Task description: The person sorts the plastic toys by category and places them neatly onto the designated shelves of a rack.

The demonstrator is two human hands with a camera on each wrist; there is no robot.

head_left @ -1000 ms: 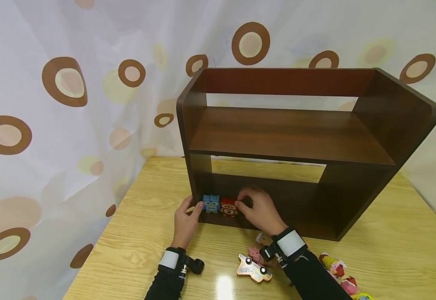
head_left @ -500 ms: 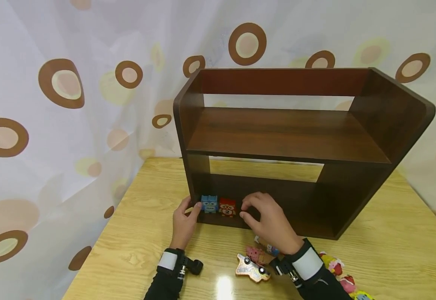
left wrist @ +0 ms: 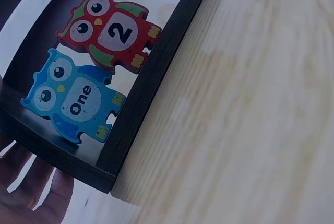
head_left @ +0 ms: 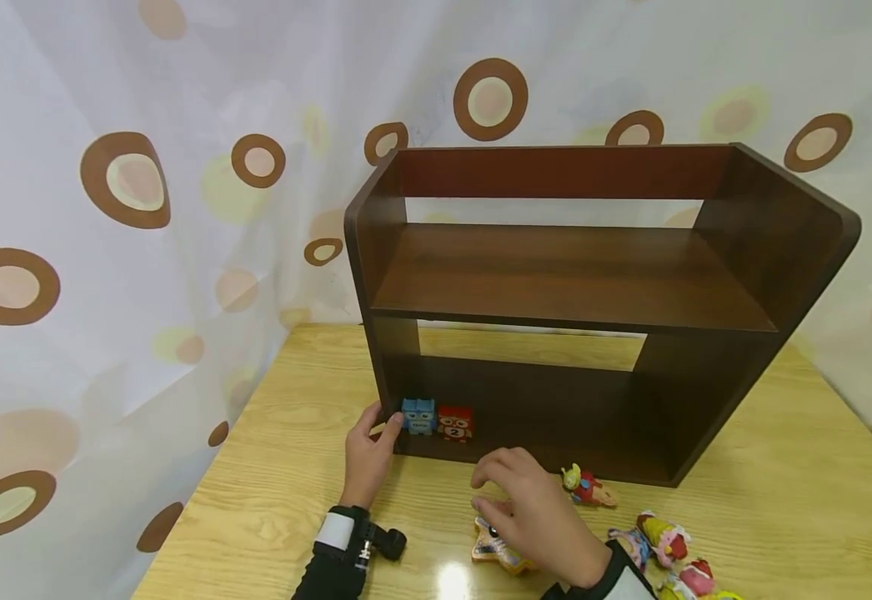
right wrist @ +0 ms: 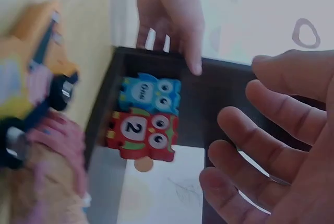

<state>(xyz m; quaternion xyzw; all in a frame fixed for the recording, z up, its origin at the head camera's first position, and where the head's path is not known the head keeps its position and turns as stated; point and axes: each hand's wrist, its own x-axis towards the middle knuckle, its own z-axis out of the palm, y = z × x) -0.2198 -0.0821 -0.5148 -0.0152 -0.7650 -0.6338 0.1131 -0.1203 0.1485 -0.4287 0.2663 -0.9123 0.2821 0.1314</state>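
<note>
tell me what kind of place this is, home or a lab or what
Probably a staged tabletop setup rather than a lived-in room: a dark wooden shelf unit stands on a light wood table, a curtain with brown rings hangs behind it, and small toys such as a blue owl block are about.

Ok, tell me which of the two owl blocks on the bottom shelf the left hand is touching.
The blue owl block marked "One", at the shelf's left end. The left hand has its thumb against it; the red owl block marked "2" stands beside it, untouched.
</note>
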